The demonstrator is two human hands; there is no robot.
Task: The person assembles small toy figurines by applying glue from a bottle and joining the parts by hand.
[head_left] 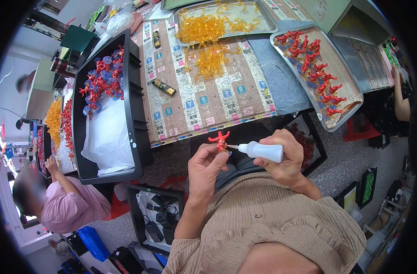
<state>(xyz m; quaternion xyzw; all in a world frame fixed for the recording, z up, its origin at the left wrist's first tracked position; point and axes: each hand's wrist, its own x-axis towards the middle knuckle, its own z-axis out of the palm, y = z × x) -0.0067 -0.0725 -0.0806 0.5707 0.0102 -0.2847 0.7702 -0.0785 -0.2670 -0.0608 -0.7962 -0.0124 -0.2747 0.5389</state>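
Note:
Between the thumb and fingers of my left hand (207, 169) is a small red plastic figure (221, 140), held upright with its arms spread. A bit of clear blue shows at its lower end. My right hand (285, 160) is wrapped round a white squeeze bottle (264, 151), tilted on its side. The bottle's thin nozzle points left and meets, or nearly meets, the lower part of the figure; contact cannot be made out. Both hands are in front of the table's near edge, above my lap.
A black crate (135, 114) holds red-and-blue figures on white sheeting at left. Yellow curly pieces (211, 64) spill from a metal tray (268, 18). Another tray (350, 86) carries rows of figures. Two small dark bottles (164, 87) lie on the table. A person in pink (76, 201) sits at left.

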